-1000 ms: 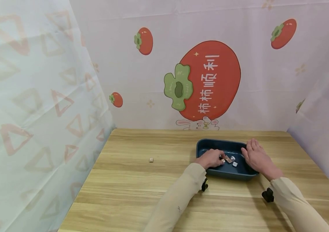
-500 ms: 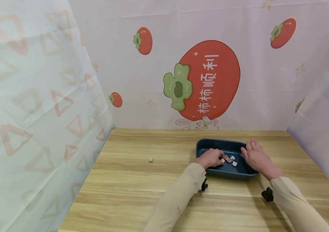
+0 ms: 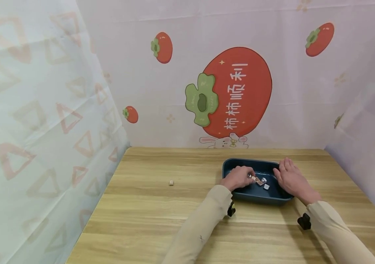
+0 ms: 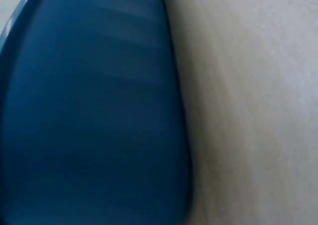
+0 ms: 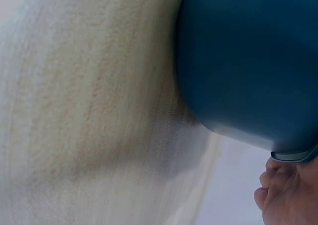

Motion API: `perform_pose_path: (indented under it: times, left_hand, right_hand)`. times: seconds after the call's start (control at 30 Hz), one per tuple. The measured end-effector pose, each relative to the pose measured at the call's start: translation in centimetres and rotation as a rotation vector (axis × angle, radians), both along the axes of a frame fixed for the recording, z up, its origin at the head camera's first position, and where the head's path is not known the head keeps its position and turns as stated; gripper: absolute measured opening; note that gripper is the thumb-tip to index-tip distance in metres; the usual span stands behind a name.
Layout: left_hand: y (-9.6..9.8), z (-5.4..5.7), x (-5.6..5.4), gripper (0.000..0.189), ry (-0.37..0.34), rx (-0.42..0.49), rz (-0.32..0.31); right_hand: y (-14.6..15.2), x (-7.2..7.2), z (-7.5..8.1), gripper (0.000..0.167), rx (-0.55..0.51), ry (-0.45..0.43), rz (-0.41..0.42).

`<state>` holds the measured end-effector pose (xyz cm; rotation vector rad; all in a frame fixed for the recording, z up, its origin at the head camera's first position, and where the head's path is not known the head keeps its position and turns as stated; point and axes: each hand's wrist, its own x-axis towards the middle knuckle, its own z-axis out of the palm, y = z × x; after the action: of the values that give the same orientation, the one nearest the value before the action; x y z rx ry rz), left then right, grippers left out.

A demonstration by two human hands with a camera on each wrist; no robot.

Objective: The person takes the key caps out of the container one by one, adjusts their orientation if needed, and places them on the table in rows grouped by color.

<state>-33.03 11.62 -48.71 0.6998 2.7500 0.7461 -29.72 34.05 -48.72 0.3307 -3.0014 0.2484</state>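
A dark blue rectangular tray [image 3: 257,199] stands on the wooden table. Over its left side reaches my left hand [image 3: 237,178], its curled fingers and thumb pinching a small pale block [image 3: 253,178]. Close beside the fingertips lie a brown-and-white piece [image 3: 258,181] and white blocks [image 3: 266,187] on the tray's floor. My right hand [image 3: 291,179] rests on the tray's right rim with fingers fairly straight, thumb toward the inside. The left wrist view shows mostly the tray's outer wall [image 4: 109,115]. At the lower right of the right wrist view, right-hand fingers [image 5: 285,190] show by the rim.
One small pale block [image 3: 171,183] sits apart on the table [image 3: 141,220], left of the tray. Printed cloth walls [image 3: 154,84] stand behind and at both sides. Black wrist cameras [image 3: 304,221] sit under the sleeves.
My left hand has risen slightly, and the small block at its fingertips has shifted up and left. My right hand stays on the rim. The whole view has drifted a little.
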Motion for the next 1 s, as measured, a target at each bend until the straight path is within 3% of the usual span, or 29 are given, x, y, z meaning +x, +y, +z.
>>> perform_pose_path:
  times: [0.23,0.77,1.0]
  left_hand:
    - [-1.1,0.7,0.2,0.018,0.013,0.003,0.003]
    - [-5.4,2.6,-0.9,0.019,0.063,0.153,-0.008]
    - [-6.7,2.8,-0.8,0.015,0.069,0.196,0.035]
  right_hand:
    - [0.2,0.3,-0.1,0.067,-0.003,-0.018,0.008]
    - [-0.2,0.2,0.9,0.069,-0.027,-0.074,0.01]
    - [-0.3,0.1,1.0,0.068,-0.017,-0.069,0.017]
